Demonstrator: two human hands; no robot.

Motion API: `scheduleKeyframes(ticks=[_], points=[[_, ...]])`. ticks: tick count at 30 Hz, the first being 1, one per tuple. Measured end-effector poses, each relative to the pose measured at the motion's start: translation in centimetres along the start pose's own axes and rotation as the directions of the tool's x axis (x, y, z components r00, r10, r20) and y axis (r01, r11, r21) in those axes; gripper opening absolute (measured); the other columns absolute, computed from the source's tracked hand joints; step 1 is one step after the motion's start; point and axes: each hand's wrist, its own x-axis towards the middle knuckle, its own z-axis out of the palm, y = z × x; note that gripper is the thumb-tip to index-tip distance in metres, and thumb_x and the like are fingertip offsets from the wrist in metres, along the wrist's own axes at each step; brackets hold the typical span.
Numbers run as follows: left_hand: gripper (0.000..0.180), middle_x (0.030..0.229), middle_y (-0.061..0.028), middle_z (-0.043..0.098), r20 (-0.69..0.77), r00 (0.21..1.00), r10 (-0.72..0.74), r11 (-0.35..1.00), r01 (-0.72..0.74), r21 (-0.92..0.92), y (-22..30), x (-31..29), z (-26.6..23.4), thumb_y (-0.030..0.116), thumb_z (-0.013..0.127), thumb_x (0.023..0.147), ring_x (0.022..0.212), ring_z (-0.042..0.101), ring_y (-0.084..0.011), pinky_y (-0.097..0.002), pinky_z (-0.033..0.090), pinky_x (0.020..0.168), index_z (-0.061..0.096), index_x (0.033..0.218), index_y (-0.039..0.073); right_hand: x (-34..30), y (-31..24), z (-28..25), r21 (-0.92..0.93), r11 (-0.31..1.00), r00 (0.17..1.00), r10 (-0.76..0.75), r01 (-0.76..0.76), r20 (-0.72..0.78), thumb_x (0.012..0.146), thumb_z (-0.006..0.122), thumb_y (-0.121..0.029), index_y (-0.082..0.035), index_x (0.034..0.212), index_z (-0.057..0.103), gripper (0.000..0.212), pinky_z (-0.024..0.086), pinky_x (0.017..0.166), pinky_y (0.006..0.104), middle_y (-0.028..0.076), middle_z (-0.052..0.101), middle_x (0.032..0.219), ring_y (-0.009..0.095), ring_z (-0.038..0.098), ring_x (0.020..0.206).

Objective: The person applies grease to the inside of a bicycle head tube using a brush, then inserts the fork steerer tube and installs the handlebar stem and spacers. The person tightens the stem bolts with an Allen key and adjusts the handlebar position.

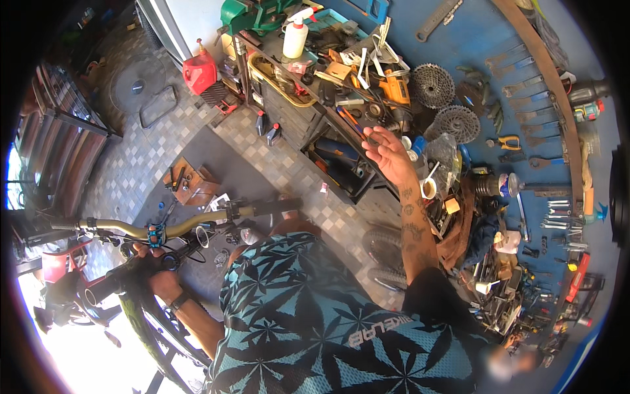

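A bicycle with a gold handlebar (pixel 187 226) stands at the left, its blue stem (pixel 156 235) at the bar's middle. My left hand (pixel 163 279), with a dark band at the wrist, is closed around a dark part of the bicycle just below the stem; exactly which part is partly hidden. My right hand (pixel 388 156) is raised beside the cluttered workbench (pixel 305 128), fingers curled toward the thumb. Something small and dark shows between those fingers, too small to name. Nearby are a white cup (pixel 428 188) with a stick in it and some orange-handled tools (pixel 351 121).
Bicycle cassettes (pixel 434 85), pliers (pixel 507 142) and several spanners (pixel 528 102) hang on the blue wall. A spray bottle (pixel 295 38) and an orange power tool (pixel 396 88) sit on the bench. A red fuel can (pixel 199 71) and a wooden box (pixel 193 184) stand behind the bicycle.
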Motion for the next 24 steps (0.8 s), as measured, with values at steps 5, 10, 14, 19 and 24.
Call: scheduleKeyframes(ticks=[5, 10, 14, 19, 24], points=[[0.044, 0.111, -0.0098, 0.067, 0.115, 0.992, -0.049, 0.998, 0.053, -0.026, -0.6, -0.1, 1.9, 0.031, 0.052, 0.104, 0.109, 0.06, -0.0272, -0.0413, 0.05, 0.091, 0.062, 0.132, -0.001, 0.9, 1.5, 4.4, 0.047, 0.999, 0.988, 0.012, -0.019, 0.151, 0.098, 0.073, -0.007, -0.006, 0.148, 0.055, 0.053, 0.062, 0.096, 0.0362, 0.018, 0.062, 0.145, 0.029, 0.071, 0.115], [0.041, 0.108, -0.0105, 0.064, 0.093, 0.995, 0.023, 0.999, -0.019, -0.041, -1.2, -0.7, 1.4, 0.027, 0.048, 0.107, 0.109, 0.06, -0.025, -0.0416, 0.051, 0.091, 0.059, 0.131, -0.003, 2.9, 4.8, 8.9, -0.543, 0.822, 0.985, 0.146, -0.174, -0.095, 0.096, 0.075, -0.009, -0.004, 0.135, 0.066, 0.041, 0.058, 0.082, 0.0304, 0.011, 0.069, 0.124, 0.015, 0.069, 0.089], [0.032, 0.104, -0.0058, 0.063, 0.05, 0.998, -0.037, 0.999, 0.037, -0.006, -1.4, -0.2, 1.3, 0.022, 0.048, 0.108, 0.1, 0.06, -0.0187, -0.0364, 0.05, 0.089, 0.059, 0.13, 0.001, 2.9, 10.2, 8.7, -0.958, 0.264, 0.991, -0.039, -0.114, -0.129, 0.085, 0.082, -0.01, -0.01, 0.122, 0.071, 0.039, 0.056, 0.078, 0.0316, 0.01, 0.068, 0.109, 0.017, 0.066, 0.082], [0.034, 0.1, -0.0031, 0.063, 0.0, 1.0, -0.015, 1.0, 0.015, 0.011, -1.4, -0.3, 2.2, 0.029, 0.05, 0.108, 0.096, 0.059, -0.0155, -0.0343, 0.049, 0.089, 0.059, 0.13, 0.004, 2.2, 10.9, 0.8, -0.957, 0.092, 0.841, -0.46, -0.274, -0.285, 0.078, 0.088, -0.008, -0.006, 0.115, 0.068, 0.042, 0.057, 0.076, 0.0368, 0.012, 0.069, 0.106, 0.025, 0.069, 0.08], [0.04, 0.098, -0.0025, 0.06, -0.044, 0.999, 0.011, 0.999, -0.012, -0.034, -1.5, -1.1, 2.8, 0.037, 0.048, 0.108, 0.096, 0.056, -0.0153, -0.0345, 0.047, 0.088, 0.059, 0.127, 0.003, 2.2, 5.8, -9.1, -0.89, 0.071, 0.724, -0.554, -0.45, -0.411, 0.081, 0.085, -0.004, -0.005, 0.119, 0.067, 0.042, 0.058, 0.078, 0.038, 0.013, 0.07, 0.107, 0.026, 0.071, 0.08]])
